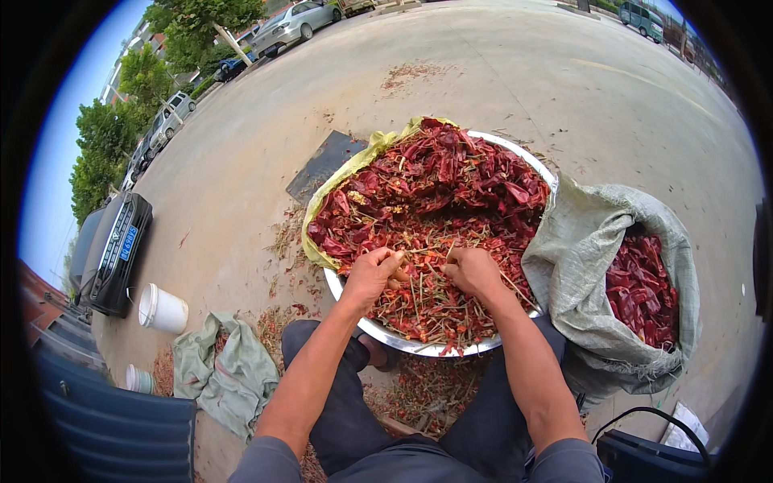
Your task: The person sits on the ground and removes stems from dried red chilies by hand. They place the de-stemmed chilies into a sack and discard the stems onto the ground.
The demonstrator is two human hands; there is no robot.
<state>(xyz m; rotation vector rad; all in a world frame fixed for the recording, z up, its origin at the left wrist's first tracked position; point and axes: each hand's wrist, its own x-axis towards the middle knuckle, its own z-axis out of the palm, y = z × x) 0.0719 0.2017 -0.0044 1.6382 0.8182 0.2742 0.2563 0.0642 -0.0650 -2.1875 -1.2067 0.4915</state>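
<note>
A wide metal basin (378, 335) is heaped with dried red chilies (435, 177) and loose stems, with a yellow woven sack (331, 189) along its back-left rim. My left hand (374, 274) is over the left-centre of the heap, fingers pinched on what looks like a thin pale stem. Just to its right my right hand (473, 272) is closed among the stems, fingertips on a similar stalk. At the right a grey woven sack (580, 266) stands against the basin, its top rolled open, holding darker red chilies (644, 290).
A white bucket (163, 312), a smaller container (139, 378) and a pale green sack (221, 370) lie at my left near a blue corrugated panel (113, 427). A dark flat sheet (322, 165) lies behind the basin. Parked cars (113, 253), (294, 28) line the paved yard, with trees beyond.
</note>
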